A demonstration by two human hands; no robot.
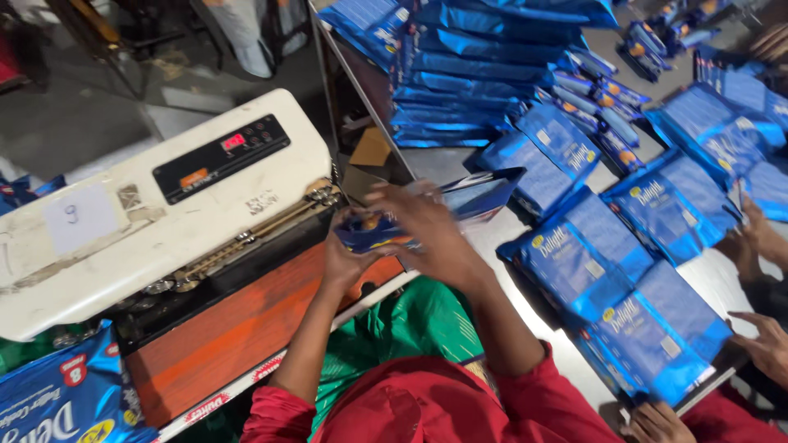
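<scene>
1. A small blue snack packet (373, 232) sits pinched between a worker's two hands, just in front of the brass-coloured rail of a band sealing machine (164, 197) and above its orange conveyor belt (238, 328)
2. The left hand (349, 258) cups the packet from below, fingers curled shut around its near edge
3. The right hand (423, 226) lies over the packet's top and right end, fingers spread and bent down onto it; motion blur hides how tightly they press
4. A larger blue pouch (484, 193) stands open-mouthed just behind the right hand, touching or nearly touching its fingertips
5. Both forearms rise from red sleeves (460, 402), with green cloth (410, 324) showing between them at the table's edge
6. The sealer's cream-white housing carries a dark control panel (222, 156) with a red lit display and a pale paper label on its left
7. To the right, flat blue pouches (607, 271) overlap across a steel table (435, 164), and a tall stack of the same pouches (484, 74) rises at the far side
8. Other people's hands (763, 344) rest on the pouches along the table's right edge
9. Another blue pouch (66, 402) lies at the lower left, beside the conveyor
</scene>
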